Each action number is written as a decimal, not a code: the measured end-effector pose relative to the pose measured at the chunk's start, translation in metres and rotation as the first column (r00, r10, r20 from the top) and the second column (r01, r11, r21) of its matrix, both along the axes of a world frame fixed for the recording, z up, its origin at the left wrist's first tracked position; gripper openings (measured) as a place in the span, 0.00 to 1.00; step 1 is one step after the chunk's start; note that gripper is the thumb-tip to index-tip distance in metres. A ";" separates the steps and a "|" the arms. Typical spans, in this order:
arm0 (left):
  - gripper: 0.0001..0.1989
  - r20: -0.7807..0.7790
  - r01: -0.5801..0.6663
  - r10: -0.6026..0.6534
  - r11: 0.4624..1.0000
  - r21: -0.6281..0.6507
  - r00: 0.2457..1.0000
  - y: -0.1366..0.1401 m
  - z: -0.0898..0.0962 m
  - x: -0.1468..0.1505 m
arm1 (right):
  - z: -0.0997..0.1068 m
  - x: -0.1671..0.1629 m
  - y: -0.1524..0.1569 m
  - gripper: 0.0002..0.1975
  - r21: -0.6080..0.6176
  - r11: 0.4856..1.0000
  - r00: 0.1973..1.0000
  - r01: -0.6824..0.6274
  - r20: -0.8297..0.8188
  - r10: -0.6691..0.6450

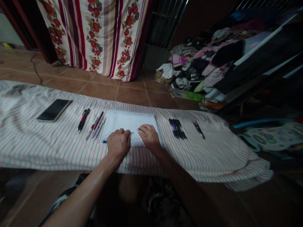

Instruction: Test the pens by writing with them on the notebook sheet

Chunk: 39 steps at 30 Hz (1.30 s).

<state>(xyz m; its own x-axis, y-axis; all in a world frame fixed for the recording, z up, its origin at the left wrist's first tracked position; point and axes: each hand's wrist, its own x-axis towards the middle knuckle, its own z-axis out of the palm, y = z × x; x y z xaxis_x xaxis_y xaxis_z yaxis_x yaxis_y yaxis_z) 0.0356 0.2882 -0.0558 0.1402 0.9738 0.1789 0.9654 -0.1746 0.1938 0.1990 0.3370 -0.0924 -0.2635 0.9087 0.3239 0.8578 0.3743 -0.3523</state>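
Note:
A spiral-bound notebook lies open on a striped cloth, its coil on the right. Over its lower left part, my left hand is closed around a pen; the dark end shows left of the fist and a thin tip points right. My right hand, over the notebook's lower right, pinches a small slim piece whose kind is too small to make out. The two hands are a short gap apart, fingertips facing each other. Left of the notebook lie several coloured pens.
Farther left are dark and red pens and a phone. To the right lie several black pens and a separate pen. The striped cloth covers the low table. Beyond are a floral curtain and piled clothes.

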 end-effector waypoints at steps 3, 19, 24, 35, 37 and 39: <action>0.14 -0.005 0.000 0.000 1.000 0.004 1.000 0.000 0.000 0.000 | 0.004 -0.002 -0.003 0.10 0.005 1.000 1.000 0.007 -0.012 -0.007; 0.15 -0.018 0.000 0.001 1.000 0.027 1.000 0.001 -0.007 -0.003 | -0.007 -0.001 -0.006 0.10 0.075 0.995 0.996 -0.070 -0.058 0.074; 0.14 -0.015 -0.001 0.001 0.999 0.036 1.000 0.001 -0.006 -0.004 | -0.008 -0.003 -0.007 0.10 0.088 0.994 0.995 -0.070 -0.059 0.075; 0.14 -0.021 0.004 -0.003 0.999 0.035 1.000 0.000 -0.005 -0.004 | -0.004 0.001 -0.008 0.09 0.088 0.994 0.996 -0.059 -0.056 0.064; 0.14 -0.021 0.002 -0.001 0.999 0.039 1.000 0.000 -0.005 -0.003 | -0.004 0.002 -0.009 0.09 0.094 0.994 0.996 -0.053 -0.065 0.060; 0.14 -0.021 -0.001 0.001 0.999 0.041 1.000 0.000 -0.006 -0.003 | -0.003 0.004 -0.010 0.09 0.109 0.993 0.995 -0.048 -0.078 0.057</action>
